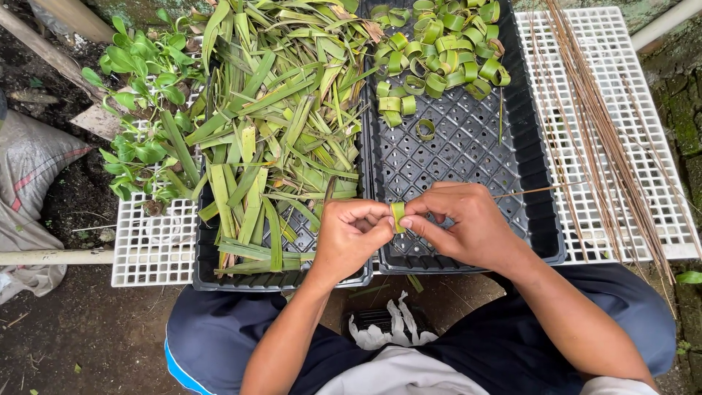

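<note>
Both hands meet over the near edge of the trays, pinching one small curled leaf strip (398,216) between them: the left hand (351,238) is closed with thumb and fingers on the strip's left side, and the right hand (462,223) grips its right side while also holding a thin brown stick (541,190) that points off to the right. Just beyond the hands lies the right black tray (526,168), with a heap of finished green leaf rings (439,51) at its far end. To the left, the left black tray (208,256) is piled with long cut leaves (278,124). Both trays rest on a white grid desk (146,249). At far right a bundle of brown sticks (607,124) lies on the grid; at far left, small green plants (142,88).
</note>
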